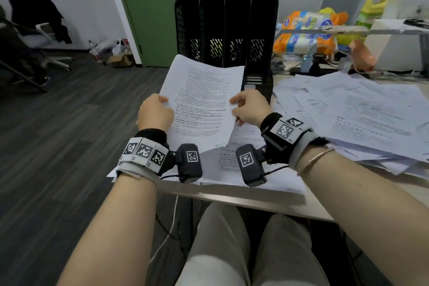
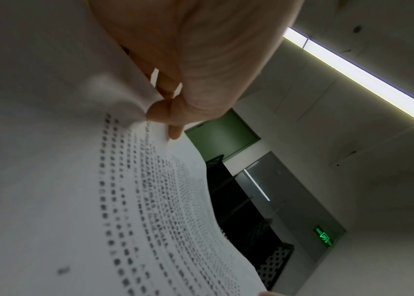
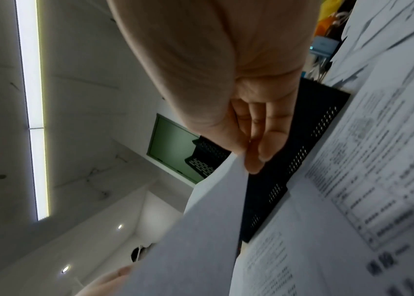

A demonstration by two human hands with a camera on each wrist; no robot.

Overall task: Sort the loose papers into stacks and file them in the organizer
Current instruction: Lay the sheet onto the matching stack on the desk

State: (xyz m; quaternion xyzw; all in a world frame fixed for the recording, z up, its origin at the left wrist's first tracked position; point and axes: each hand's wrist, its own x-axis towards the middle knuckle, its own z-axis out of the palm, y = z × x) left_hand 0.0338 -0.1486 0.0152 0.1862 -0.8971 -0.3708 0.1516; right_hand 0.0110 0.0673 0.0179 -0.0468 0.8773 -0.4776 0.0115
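In front of the black perforated four-slot file organizer [image 1: 226,30], a white printed paper sheet [image 1: 202,102] is held raised, pinched at its edges by the left hand [image 1: 155,112] and right hand [image 1: 250,107]. Right of the organizer, loose printed papers [image 1: 362,111] are spread across the desk.

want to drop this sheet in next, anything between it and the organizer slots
Nothing visible. The sheet, held by the left hand and right hand, is right in front of the organizer, whose slots look open.

Office; paper-strewn desk [image 1: 290,202], black file organizer [image 1: 226,30], swivel chair [image 1: 34,30]
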